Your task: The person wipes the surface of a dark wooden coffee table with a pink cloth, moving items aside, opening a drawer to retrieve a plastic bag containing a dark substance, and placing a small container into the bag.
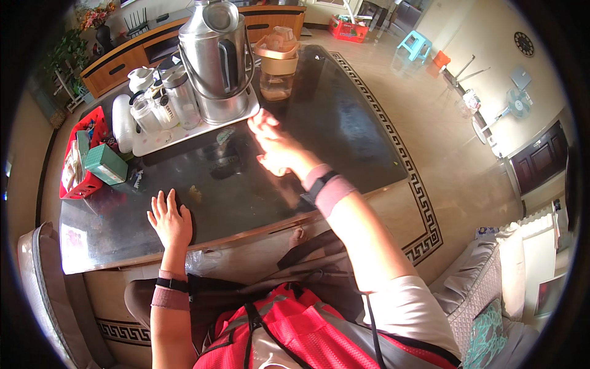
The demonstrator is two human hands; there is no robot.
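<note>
My left hand [171, 221] rests palm down near the front edge of the dark glossy table [313, 138], fingers apart and holding nothing. Reached out over the table, my right hand [273, 143] is slightly blurred, with its thumb apart from the fingers and nothing seen in it. It is nearest the right corner of a white tray [184, 137]. On that tray stand a large steel kettle [209, 50], a glass jar [182, 99], a white bottle with writing [164, 110] and a white teapot [140, 79]. Just beyond the hand is a clear plastic water jug [277, 76] with cups on top.
Left of the tray lie a stack of clear plastic cups [122, 123], a green box [106, 163] and a red basket [83, 184] of small items. Grey sofas flank the table, one with a patterned cushion [486, 336]. A blue stool [415, 46] stands on the floor beyond.
</note>
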